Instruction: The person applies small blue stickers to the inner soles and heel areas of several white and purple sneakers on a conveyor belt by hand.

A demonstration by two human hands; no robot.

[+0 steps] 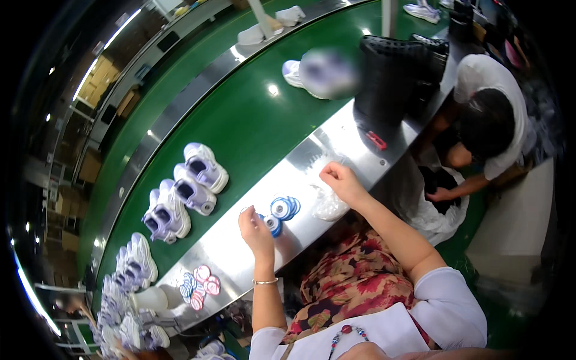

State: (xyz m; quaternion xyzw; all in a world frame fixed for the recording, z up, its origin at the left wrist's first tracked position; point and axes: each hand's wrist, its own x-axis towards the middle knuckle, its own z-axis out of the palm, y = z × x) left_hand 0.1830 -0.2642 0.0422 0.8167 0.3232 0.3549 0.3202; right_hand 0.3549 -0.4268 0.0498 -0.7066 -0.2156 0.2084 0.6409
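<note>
My left hand (257,233) is raised over the metal ledge, its fingers curled together. Anything it may hold is too small to make out. Right beside it are round blue-and-white discs (282,208), overlapping in small stacks. My right hand (341,180) hovers farther right with thumb and fingertips pinched. Whether a small item sits in that pinch cannot be seen. Just below it lies a clear plastic bag (329,205), and small clear pieces (318,161) are scattered on the metal behind it.
White-and-lilac sneakers (193,189) line the green conveyor (252,129). Pink and blue discs (204,283) lie at the ledge's left, near a white cup-like container (150,299). Tall black boots (387,84) and a red object (377,140) stand right. A co-worker (492,114) bends over a white bag (441,219).
</note>
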